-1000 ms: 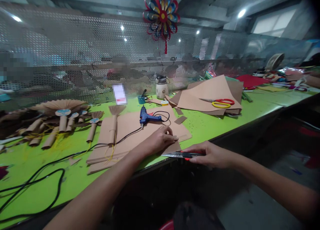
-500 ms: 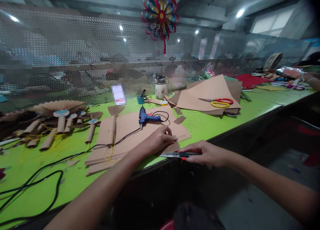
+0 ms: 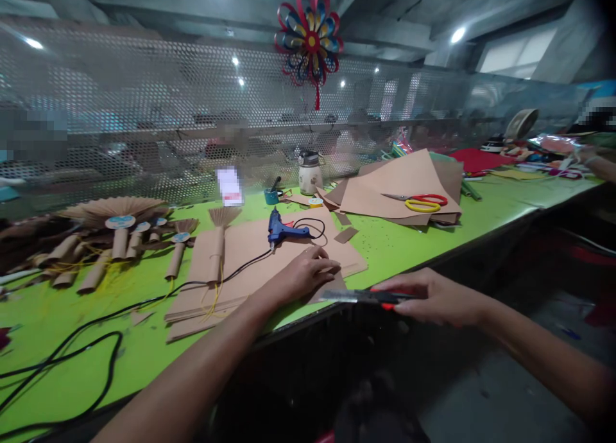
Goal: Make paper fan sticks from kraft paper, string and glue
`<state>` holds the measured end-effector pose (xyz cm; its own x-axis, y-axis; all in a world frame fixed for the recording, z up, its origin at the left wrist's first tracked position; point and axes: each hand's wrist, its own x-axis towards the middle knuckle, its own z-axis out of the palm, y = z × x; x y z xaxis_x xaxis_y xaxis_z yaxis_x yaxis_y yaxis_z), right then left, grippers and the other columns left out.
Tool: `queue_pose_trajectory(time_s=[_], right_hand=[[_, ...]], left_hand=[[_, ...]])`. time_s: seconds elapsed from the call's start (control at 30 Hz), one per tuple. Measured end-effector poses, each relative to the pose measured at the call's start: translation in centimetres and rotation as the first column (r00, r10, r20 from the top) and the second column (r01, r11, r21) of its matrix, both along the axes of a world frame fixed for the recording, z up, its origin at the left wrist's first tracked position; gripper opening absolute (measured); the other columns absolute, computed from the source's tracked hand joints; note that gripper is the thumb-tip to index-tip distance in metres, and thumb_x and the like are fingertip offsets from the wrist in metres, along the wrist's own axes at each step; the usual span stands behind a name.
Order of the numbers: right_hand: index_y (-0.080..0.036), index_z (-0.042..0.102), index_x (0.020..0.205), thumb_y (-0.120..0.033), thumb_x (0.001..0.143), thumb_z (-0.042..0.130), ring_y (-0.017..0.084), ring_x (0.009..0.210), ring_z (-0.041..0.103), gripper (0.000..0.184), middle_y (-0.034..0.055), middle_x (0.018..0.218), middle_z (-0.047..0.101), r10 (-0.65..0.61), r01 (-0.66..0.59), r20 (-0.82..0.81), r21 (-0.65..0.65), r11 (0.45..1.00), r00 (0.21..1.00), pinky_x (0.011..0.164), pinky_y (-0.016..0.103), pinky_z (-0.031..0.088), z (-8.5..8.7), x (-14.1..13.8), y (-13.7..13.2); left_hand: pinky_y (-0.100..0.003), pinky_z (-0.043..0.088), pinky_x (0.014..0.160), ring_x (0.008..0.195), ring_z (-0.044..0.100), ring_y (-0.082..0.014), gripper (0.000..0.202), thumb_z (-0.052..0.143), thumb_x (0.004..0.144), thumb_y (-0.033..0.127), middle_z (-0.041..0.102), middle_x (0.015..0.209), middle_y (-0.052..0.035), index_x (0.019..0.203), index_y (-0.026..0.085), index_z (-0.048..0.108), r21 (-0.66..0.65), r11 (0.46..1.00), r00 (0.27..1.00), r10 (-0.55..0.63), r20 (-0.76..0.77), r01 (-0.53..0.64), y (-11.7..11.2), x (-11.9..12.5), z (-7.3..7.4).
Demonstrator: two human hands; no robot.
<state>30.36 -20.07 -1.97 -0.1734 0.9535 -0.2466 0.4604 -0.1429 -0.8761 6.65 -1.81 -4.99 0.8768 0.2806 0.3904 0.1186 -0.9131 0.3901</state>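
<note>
My right hand [image 3: 436,295] grips a utility knife [image 3: 380,297] with a black and red handle, its long blade pointing left. The blade is over or close to a small piece of brown paper [image 3: 328,287] at the table's front edge; whether it touches cannot be made out. On that piece rest the bent fingers of my left hand [image 3: 308,273], somewhat apart and pressing down rather than gripping. Behind my left hand a blue glue gun [image 3: 289,232] lies on a stack of brown paper sheets [image 3: 250,234]. A small pleated paper fan [image 3: 216,247] with a rolled handle lies on the stack's left side.
Several paper fans [image 3: 120,241] with yellow strings lie left on the green table [image 3: 144,359]. A black cord [image 3: 115,308] loops across it. Scissors [image 3: 423,203] lie on brown sheets [image 3: 385,196] at right. A bottle [image 3: 310,173] stands behind. Another person's arm [image 3: 601,167] shows far right.
My right hand has moved right with the utility knife, drawing the blade along and slightly off the paper piece. My left hand has stayed nearly in place.
</note>
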Motion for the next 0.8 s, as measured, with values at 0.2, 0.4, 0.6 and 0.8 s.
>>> queue_pose_trajectory(time_s=[0.2,0.4,0.6,0.8], right_hand=[[-0.016,0.056,0.128,-0.045,0.085,0.055,0.010,0.045,0.044,0.052,-0.0024,0.057,0.052,-0.426,0.330,0.163,0.415,0.848,0.890,0.042,0.021,0.035,0.0,3.6,5.9],[-0.010,0.058,0.124,-0.021,0.084,0.053,0.027,0.097,0.055,0.041,0.0160,0.107,0.064,-0.623,0.097,0.459,0.752,0.652,0.633,0.087,0.038,0.043,-2.0,4.2,14.5],[-0.013,0.062,0.116,-0.022,0.085,0.056,0.033,0.109,0.043,0.033,0.0191,0.114,0.058,-0.633,-0.015,0.478,0.805,0.593,0.610,0.092,0.049,0.035,-3.1,2.0,13.9],[-0.017,0.067,0.086,-0.034,0.089,0.054,0.023,0.087,0.053,0.021,0.0089,0.085,0.062,-0.185,-0.293,0.538,0.680,0.673,0.822,0.078,0.036,0.042,-1.6,-3.5,10.8]], left_hand=[[-0.029,0.045,0.080,0.089,0.058,-0.0183,0.034,0.047,0.092,0.037,0.062,0.098,-0.0094,0.109,0.016,0.065,-0.088,0.985,0.988,0.151,0.019,-0.149,0.3,-0.4,0.4],[-0.028,0.044,0.072,0.079,0.057,-0.0169,0.025,0.054,0.087,0.034,0.061,0.088,-0.0070,0.098,0.015,0.067,-0.083,0.979,0.982,0.187,-0.014,-0.188,0.0,-0.7,1.0],[-0.028,0.045,0.072,0.081,0.055,-0.0175,0.020,0.060,0.081,0.033,0.055,0.092,-0.0062,0.092,0.016,0.063,-0.055,0.987,0.988,0.145,-0.054,-0.148,-0.5,-1.0,1.1],[-0.030,0.043,0.073,0.085,0.052,-0.0194,0.017,0.060,0.081,0.034,0.052,0.089,-0.0052,0.083,0.018,0.056,-0.011,0.988,0.985,0.155,-0.074,-0.156,-0.6,-0.8,0.9]])
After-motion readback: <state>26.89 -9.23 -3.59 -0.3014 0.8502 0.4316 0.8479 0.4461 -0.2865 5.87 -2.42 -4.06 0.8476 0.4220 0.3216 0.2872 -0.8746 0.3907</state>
